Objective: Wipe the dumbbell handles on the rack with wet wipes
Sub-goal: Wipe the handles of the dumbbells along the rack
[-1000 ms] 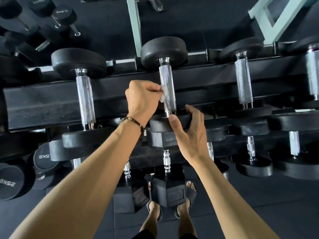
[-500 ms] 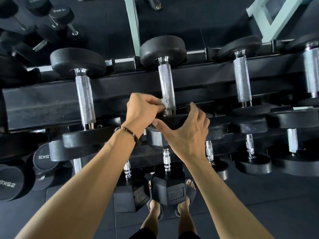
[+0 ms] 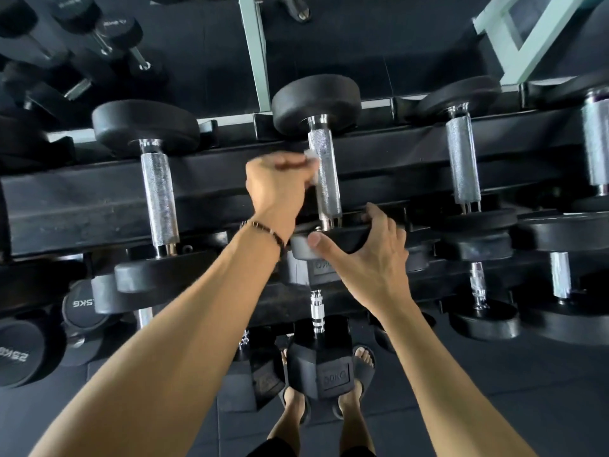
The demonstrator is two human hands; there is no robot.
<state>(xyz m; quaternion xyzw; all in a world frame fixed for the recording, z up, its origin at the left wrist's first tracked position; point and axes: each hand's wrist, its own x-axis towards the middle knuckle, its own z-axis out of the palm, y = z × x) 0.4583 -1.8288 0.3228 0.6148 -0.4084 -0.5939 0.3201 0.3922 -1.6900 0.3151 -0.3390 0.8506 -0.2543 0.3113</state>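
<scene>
- The dumbbell handle being wiped is a knurled chrome bar on the middle dumbbell of the rack's top tier, running from a round black far head down to a near head at the front rail.
- The left hand sits against the left side of that handle, about halfway along it, with its fingers curled round a small white wet wipe; the wipe is bunched between the fingertips and the chrome and touches the bar. The hand is a little blurred, so the exact lie of each finger is unclear.
- A dark beaded bracelet circles the left wrist.
- The right hand rests on the near head of the same dumbbell: thumb spread across its front rim, fingers reaching over the top edge by the base of the handle. It spans the head with fingers spread rather than closed round it.
- A second dumbbell lies on the same tier to the left, a third to the right, each with a bare knurled handle, well apart from both hands.
- Lower tiers hold further dumbbells, among them a hex dumbbell standing on end just in front of the person's sandalled feet.
- Round heads marked 25KG show at the lower left.
</scene>
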